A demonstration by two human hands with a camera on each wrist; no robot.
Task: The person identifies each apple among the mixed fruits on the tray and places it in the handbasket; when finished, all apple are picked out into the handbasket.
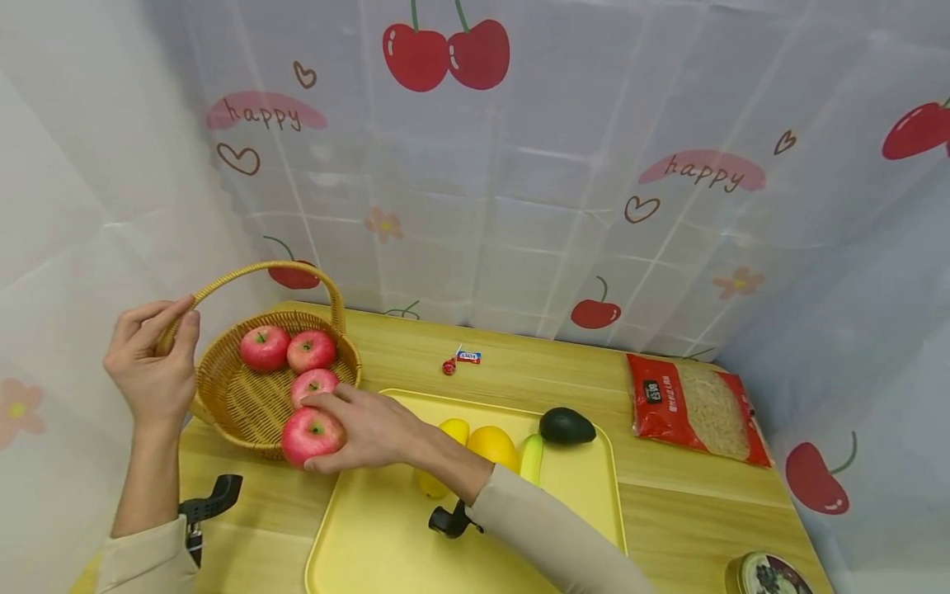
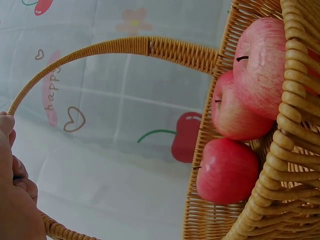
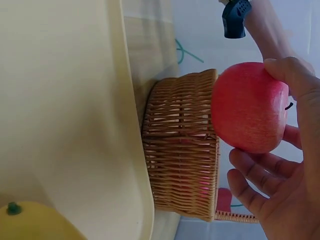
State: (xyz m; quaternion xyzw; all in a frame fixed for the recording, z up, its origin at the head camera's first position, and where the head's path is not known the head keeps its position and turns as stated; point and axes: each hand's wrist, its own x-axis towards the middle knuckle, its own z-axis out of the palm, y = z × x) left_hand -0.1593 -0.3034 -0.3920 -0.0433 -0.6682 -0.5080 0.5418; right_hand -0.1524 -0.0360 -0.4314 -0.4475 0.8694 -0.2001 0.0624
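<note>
My left hand (image 1: 156, 355) grips the arched handle (image 1: 260, 266) of a woven wicker basket (image 1: 256, 408) on the left. Three red apples (image 1: 265, 348) lie inside, toward the back and right side. My right hand (image 1: 371, 429) holds another red apple (image 3: 250, 107) between thumb and fingers, at the basket's front right rim. The right wrist view shows this apple level with the top of the basket wall (image 3: 180, 165). In the left wrist view, the handle (image 2: 125, 46) curves up from the basket to my left hand (image 2: 17, 190).
A yellow tray (image 1: 371, 536) holds yellow fruits (image 1: 493, 447), a green-yellow banana-like fruit (image 1: 531, 458) and a dark avocado (image 1: 567, 426). Behind it lie a lollipop (image 1: 449, 365) and a small wrapped candy (image 1: 469, 357). Right: a red food bag (image 1: 698, 408) and a round tin (image 1: 772, 575).
</note>
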